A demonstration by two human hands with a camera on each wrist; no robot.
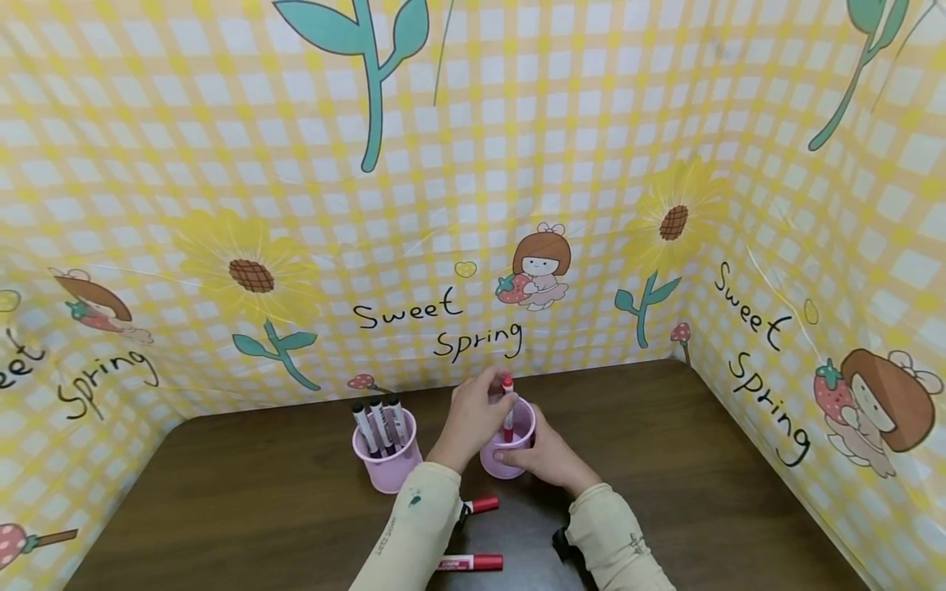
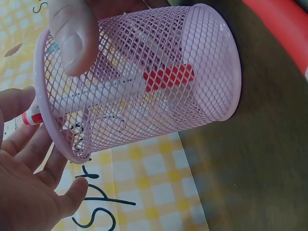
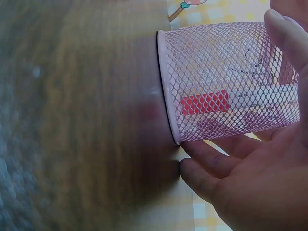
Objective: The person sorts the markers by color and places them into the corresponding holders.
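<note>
My right hand (image 1: 550,455) grips a pink mesh pen cup (image 1: 502,468), its thumb near the rim and its fingers around the far side. Inside that cup leans a red marker (image 1: 508,427), one red end low in the mesh. My left hand (image 1: 473,414) is at the cup's mouth, thumb and fingers pinching the marker's upper part. In the left wrist view, the marker's red tip (image 2: 32,117) shows between the left thumb and fingers. The right wrist view shows the right hand (image 3: 250,173) beside the cup wall (image 3: 216,57).
A second pink mesh cup (image 1: 392,472) stands to the left with three black-capped markers (image 1: 380,427) in it. Two red markers lie on the dark wooden table (image 1: 244,501), one marker (image 1: 484,505) behind the other (image 1: 473,562). A checked cloth (image 1: 414,238) hangs behind and at the sides.
</note>
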